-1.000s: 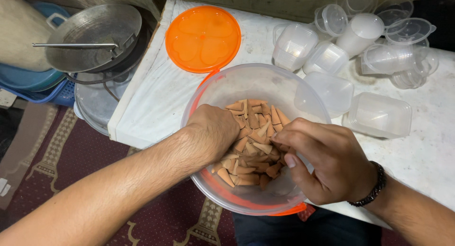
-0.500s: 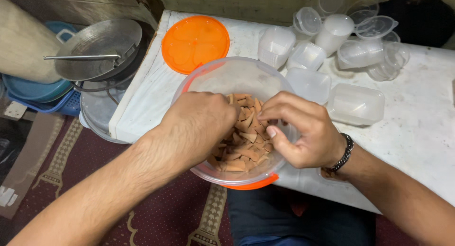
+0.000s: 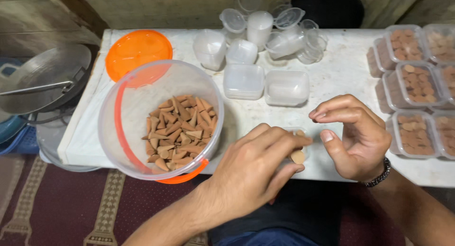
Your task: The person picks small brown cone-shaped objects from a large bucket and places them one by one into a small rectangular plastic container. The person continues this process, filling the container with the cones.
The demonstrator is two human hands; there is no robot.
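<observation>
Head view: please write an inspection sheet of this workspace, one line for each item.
Surface: white table, marbled, partly covered.
Job's things: brown cones in a clear tub; one cone at a small cup.
Clutter: orange lid, empty cups, filled boxes.
Grippers: left hand holds the cone in its fingers; right hand curled, empty.
Cables: nothing seen.
Surroundings: metal pan, red carpet.

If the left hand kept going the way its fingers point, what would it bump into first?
Probably the right hand. The left hand points right, fingers over a small clear container holding brown cones; depth is hard to judge.
</observation>
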